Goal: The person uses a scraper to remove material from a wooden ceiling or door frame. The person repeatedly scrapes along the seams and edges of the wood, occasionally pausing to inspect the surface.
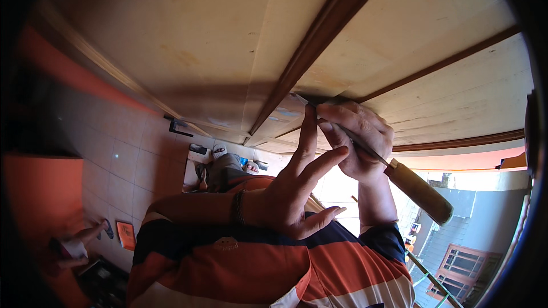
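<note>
A pale wooden panel with dark brown strips (319, 34) stretches over the upper part of the head view. My right hand (362, 131) is closed on a wood-handled blade tool (422, 193); its thin metal part runs under my fingers toward a brown strip. Whether it is a scraper, knife or chisel I cannot tell, since my hands cover much of it. My left hand (297, 185), a dark bracelet on its wrist, has its fingers spread. Its index fingertip reaches up close to the metal end of the tool and seems to touch it.
Below lies a tiled floor (117, 157), with a person's legs (225, 168) beyond my left arm. Another person (80, 245) is at the lower left, near an orange panel-like object (125, 235). At the right, an opening shows a grey wall with a window (465, 265).
</note>
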Tool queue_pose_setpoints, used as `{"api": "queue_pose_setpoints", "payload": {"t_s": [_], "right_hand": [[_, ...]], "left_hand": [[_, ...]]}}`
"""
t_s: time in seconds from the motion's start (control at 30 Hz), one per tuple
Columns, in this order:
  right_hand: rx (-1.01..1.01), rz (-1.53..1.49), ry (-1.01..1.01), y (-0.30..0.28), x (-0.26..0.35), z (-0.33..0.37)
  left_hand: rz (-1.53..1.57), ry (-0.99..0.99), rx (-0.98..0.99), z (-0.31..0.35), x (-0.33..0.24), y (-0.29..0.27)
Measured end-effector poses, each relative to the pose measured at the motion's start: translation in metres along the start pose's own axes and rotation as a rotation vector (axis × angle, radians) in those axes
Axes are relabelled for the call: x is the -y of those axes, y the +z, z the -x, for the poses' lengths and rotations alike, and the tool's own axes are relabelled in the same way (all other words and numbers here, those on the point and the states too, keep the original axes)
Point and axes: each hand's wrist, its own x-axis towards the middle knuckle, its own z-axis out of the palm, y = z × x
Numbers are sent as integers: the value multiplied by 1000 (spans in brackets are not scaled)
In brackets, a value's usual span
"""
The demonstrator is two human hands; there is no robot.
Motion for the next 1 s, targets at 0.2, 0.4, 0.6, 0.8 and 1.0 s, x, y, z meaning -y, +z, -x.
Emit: {"api": "queue_pose_setpoints", "payload": {"t_s": [0.2,0.4,0.6,0.8,1.0], "right_hand": [[73,-13,59,-8,7,0],[47,35,27,-4,5,-2],[47,63,33,-3,6,-4],[14,-12,69,-5,8,-3],[50,57,33,-5,9,-6]], "left_hand": [[-9,14,2,-3,4,2],[-36,-18,24,-3,1,-1],[-15,-14,31,-3,2,-3],[34,29,86,-3,5,-6],[36,1,101,-2,3,-10]]}}
